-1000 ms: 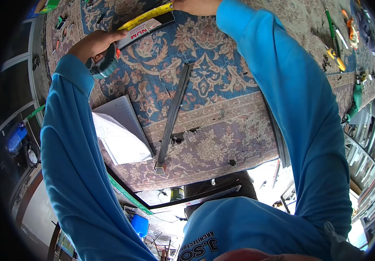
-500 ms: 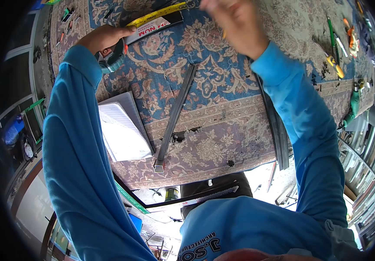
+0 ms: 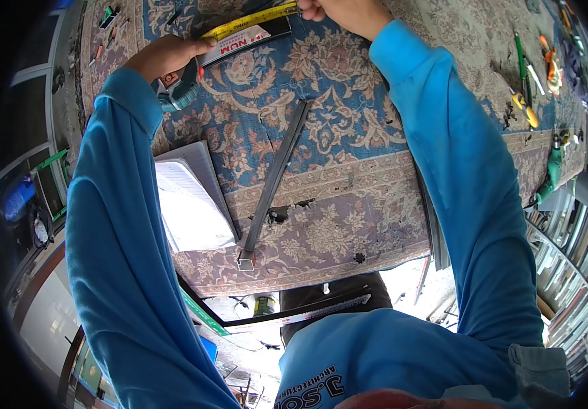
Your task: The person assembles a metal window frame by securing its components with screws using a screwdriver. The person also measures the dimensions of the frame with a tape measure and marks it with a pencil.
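My left hand is wrapped round the case of a tape measure at the upper left, its thumb on the yellow blade. The blade runs out to the right, along a dark metal piece with a white and red label. At the blade's far end my right hand is closed, with its fingertips pinched at the tip. Its upper part is cut off by the frame's top edge.
A patterned carpet covers the table. On it lie a dark metal bar, an open notebook, longer dark profiles by my right sleeve, a yellow-handled tool and a green drill.
My right hand has moved left and down to the end of the tape blade, and its fingers have closed there. My left hand has barely moved and still holds the tape measure.
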Action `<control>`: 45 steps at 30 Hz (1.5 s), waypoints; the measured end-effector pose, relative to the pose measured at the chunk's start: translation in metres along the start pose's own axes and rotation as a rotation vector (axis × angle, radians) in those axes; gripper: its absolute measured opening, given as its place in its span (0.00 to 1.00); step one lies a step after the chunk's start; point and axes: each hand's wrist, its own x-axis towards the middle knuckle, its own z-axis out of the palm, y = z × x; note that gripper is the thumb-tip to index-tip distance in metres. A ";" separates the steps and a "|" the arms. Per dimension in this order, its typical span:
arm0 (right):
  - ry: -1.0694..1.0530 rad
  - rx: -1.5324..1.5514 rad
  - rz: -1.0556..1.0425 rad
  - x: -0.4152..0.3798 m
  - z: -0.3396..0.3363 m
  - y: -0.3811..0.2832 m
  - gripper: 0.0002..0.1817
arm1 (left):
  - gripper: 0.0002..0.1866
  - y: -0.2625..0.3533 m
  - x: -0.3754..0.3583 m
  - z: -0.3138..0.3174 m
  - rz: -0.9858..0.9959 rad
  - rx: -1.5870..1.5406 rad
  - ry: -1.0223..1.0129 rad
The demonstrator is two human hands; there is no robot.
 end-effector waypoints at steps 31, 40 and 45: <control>0.040 -0.375 -0.190 -0.007 0.013 0.014 0.08 | 0.41 -0.005 0.000 0.007 0.061 -0.048 0.073; 0.037 -0.459 -0.265 -0.006 0.012 0.015 0.09 | 0.40 0.004 0.004 0.004 -0.129 -0.002 -0.022; 0.066 -0.450 -0.208 -0.006 0.015 0.014 0.10 | 0.38 0.005 0.000 0.000 0.025 0.050 -0.005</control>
